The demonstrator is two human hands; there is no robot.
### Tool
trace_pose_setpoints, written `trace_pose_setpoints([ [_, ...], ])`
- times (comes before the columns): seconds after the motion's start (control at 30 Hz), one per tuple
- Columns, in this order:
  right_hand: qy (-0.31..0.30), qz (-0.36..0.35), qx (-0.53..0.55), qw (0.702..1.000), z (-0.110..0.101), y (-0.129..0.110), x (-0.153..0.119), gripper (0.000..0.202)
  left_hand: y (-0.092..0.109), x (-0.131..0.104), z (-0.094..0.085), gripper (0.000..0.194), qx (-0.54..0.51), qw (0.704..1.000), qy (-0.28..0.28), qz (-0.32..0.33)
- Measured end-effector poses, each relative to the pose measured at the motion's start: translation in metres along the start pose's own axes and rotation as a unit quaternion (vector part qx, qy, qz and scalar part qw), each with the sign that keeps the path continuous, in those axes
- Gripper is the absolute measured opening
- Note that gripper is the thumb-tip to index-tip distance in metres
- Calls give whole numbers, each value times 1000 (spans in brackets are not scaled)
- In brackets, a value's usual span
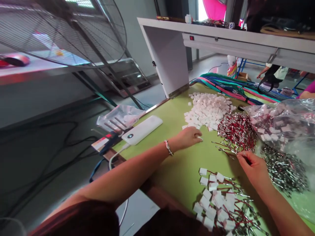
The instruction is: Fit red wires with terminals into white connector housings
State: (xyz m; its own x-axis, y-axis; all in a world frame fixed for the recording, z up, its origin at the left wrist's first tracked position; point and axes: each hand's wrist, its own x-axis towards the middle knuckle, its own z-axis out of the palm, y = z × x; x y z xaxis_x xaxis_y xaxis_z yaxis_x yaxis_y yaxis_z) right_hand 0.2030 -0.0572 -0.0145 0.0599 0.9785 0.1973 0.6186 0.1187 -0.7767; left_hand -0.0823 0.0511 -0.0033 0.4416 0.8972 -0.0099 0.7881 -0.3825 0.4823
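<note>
My left hand [189, 137], with a bracelet at the wrist, is closed with thumb and fingertips together on a small white connector housing [200, 139], mostly hidden. It hovers just in front of a heap of loose white connector housings [209, 109]. My right hand [254, 167] pinches the end of a short red wire [236, 153] with metal terminals. That hand is at the near edge of a pile of short red wires [236, 132], some of which stick out leftwards. Nearer to me lies a group of wires with white housings attached [218, 200].
Right of the wires are a pile of dark metal-ended pieces [284, 170] and a clear bag of housings [285, 121]. Long coloured cable bundles [228, 86] cross the back. A white power bank [145, 129] lies left, near the table edge. A large fan [73, 29] stands beyond.
</note>
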Motion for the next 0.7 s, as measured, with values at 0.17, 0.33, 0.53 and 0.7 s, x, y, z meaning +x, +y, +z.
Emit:
trace_pose_setpoints([
  [0.17, -7, -33, -47, 998, 1, 11, -1, 28, 1, -2, 5, 12, 17, 995, -24, 96],
  [0.33, -9, -30, -41, 999, 2, 6, -1, 27, 29, 0, 16, 16, -80, 993, -4, 88],
  [0.53, 14, 5, 58, 998, -3, -10, 0, 25, 68, 15, 39, 23, -418, 903, -95, 38],
  [0.7, 3, 5, 66, 998, -2, -6, 0, 25, 69, 13, 53, 24, -578, 801, -156, 6],
])
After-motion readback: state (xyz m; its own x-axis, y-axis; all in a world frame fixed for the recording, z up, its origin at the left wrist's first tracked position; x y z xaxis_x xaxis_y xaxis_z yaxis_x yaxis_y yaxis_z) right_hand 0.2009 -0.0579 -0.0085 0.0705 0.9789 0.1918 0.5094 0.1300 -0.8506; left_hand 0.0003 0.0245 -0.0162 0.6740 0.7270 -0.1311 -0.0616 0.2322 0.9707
